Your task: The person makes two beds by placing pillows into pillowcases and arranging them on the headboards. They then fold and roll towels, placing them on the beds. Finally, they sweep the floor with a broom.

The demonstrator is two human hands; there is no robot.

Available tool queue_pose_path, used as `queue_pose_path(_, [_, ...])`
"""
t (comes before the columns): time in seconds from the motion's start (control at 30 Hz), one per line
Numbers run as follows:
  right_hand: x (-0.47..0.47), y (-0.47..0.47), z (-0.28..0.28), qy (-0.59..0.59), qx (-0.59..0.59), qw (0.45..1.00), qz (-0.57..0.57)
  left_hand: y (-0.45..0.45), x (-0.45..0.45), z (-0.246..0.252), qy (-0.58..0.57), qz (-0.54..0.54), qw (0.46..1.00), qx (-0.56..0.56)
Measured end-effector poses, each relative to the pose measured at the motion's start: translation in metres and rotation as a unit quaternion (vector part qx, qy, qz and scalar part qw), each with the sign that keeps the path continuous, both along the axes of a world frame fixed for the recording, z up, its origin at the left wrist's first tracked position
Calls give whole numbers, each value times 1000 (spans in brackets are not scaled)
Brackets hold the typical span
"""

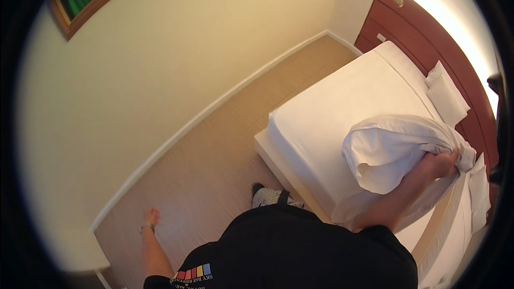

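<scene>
Bunched white bed linen hangs from my right hand, which grips its gathered end over the bed at the right. Its loose part billows above the white-covered mattress. My left hand, with a band at the wrist, is held out over the floor at the lower left and touches nothing. Its fingers are slightly blurred and look loosely curled, with nothing seen in them. One white pillow lies at the head of the bed, and another white pillow is farther down the right side.
A dark red headboard stands behind the bed. The wood-look floor runs between the bed and a cream wall with a white baseboard. A framed picture hangs there. A pale surface edge shows at the lower left.
</scene>
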State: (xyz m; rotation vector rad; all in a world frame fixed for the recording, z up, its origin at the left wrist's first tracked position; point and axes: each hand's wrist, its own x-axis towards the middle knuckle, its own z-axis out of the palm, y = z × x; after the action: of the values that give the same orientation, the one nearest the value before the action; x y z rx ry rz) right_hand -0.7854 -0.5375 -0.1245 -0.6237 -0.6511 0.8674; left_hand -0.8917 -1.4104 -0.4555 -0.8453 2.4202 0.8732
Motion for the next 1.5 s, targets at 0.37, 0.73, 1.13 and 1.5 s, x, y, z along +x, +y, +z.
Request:
queue_pose_path(0.37, [-143,-46,71,63,107,978,-165,66,-281,68,-3,-306,951,-52])
queue_pose_path(0.73, [-174,-83,87,50,166,916,-363,59,-359,-26,-184,-341,921,-29])
queue_pose_path(1.13, [-236,-102,78,-464,-160,493,-718,435,-721,-11,-65,-525,842,108])
queue_pose_path(1.5, [-320,42,57,-236,7,567,-789,713,-821,-109,-158,-713,682,27])
